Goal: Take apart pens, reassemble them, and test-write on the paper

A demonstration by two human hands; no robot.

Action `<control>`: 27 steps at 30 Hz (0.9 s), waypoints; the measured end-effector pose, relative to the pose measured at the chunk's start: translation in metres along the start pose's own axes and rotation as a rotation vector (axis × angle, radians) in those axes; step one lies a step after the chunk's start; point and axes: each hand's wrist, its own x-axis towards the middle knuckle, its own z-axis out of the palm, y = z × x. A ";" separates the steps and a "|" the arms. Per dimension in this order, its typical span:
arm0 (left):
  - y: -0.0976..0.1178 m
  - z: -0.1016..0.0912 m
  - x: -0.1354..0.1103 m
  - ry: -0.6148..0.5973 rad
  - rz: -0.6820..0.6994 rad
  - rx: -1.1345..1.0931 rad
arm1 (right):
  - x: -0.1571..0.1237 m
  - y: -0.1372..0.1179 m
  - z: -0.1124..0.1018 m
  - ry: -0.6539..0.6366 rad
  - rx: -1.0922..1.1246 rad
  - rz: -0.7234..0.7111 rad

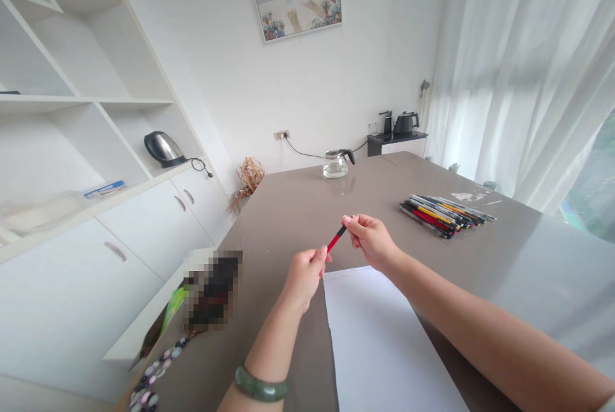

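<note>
A red pen (335,240) with a black end is held slantwise above the table between both hands. My left hand (306,274), with a green bangle (262,386) on its forearm, is closed on the pen's lower red part. At the upper black end, my right hand (369,236) pinches the pen between thumb and fingers. Just below the hands lies a large sheet of white paper (384,341), with faint marks along its top edge. A pile of pens (444,213) in black, red, yellow and grey rests on the table beyond my right hand.
On the brown table (283,207), a glass pot (335,165) stands at the far end. A pixelated dark item (214,290) with a beaded strap (158,367) lies at the left edge. White scraps (469,195) are near the pens. A metal kettle (164,149) sits on the left shelf.
</note>
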 end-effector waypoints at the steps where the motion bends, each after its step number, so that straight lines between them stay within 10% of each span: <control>1: 0.000 0.000 0.000 0.009 0.013 0.025 | 0.000 0.000 0.000 0.008 0.001 0.004; 10: 0.000 0.000 -0.001 -0.011 0.003 0.018 | -0.004 -0.003 0.003 -0.079 0.030 0.081; 27: 0.005 -0.004 -0.001 -0.054 -0.141 -0.599 | 0.024 -0.004 -0.027 0.203 0.443 0.235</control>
